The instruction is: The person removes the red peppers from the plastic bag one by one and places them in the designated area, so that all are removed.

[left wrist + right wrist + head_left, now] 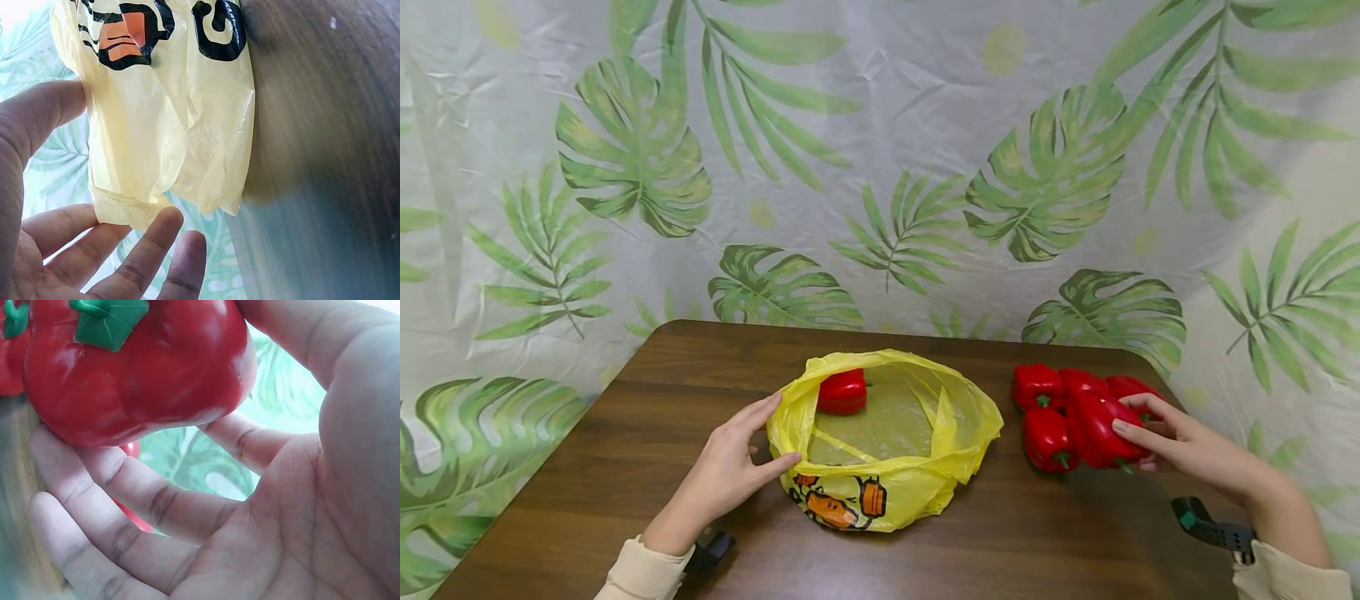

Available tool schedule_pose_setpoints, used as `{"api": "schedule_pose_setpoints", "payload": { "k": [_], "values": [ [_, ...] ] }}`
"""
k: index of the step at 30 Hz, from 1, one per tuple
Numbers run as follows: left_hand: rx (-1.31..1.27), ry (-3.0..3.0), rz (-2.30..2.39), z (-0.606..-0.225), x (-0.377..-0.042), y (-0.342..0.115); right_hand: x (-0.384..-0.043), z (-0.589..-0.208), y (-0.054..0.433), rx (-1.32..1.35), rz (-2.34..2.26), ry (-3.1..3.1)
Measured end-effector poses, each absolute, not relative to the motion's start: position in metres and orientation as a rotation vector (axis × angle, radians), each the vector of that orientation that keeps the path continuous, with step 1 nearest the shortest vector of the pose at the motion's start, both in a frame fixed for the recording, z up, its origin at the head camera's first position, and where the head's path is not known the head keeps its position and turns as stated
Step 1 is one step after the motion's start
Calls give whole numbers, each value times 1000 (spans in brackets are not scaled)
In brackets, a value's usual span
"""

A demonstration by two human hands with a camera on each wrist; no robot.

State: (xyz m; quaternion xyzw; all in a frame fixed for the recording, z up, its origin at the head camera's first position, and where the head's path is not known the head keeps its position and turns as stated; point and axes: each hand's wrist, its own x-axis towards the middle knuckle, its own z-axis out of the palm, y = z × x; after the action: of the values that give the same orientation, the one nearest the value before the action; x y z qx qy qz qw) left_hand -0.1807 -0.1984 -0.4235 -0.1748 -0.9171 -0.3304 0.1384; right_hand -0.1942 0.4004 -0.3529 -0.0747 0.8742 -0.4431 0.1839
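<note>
We count one bell pepper point(844, 393) bagged, others point(1047, 442) unbagged, frame right; left hand point(736, 454) spread against plastic bag point(917, 500), right hand point(1187, 443) gripping another pepper point(1101, 427).

Six visible red peppers point(1047, 437), one yellow bag point(917, 502), one table point(587, 483).
One pepper inside the bag, five outside; one left hand point(730, 462), one right hand point(1195, 446), two pale sleeves point(643, 571).

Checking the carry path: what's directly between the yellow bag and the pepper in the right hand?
Head view: bare tabletop beside the bag, then the near-left red pepper, next to the held pepper.
</note>
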Motion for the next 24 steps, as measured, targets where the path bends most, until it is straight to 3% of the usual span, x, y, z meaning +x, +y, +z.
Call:
{"api": "schedule_pose_setpoints", "payload": {
  "k": [24],
  "values": [
    [-511, -2640, -969, -424, -181, -199, -195, -374, 433, -83, -1281, 2387]
  ]
}}
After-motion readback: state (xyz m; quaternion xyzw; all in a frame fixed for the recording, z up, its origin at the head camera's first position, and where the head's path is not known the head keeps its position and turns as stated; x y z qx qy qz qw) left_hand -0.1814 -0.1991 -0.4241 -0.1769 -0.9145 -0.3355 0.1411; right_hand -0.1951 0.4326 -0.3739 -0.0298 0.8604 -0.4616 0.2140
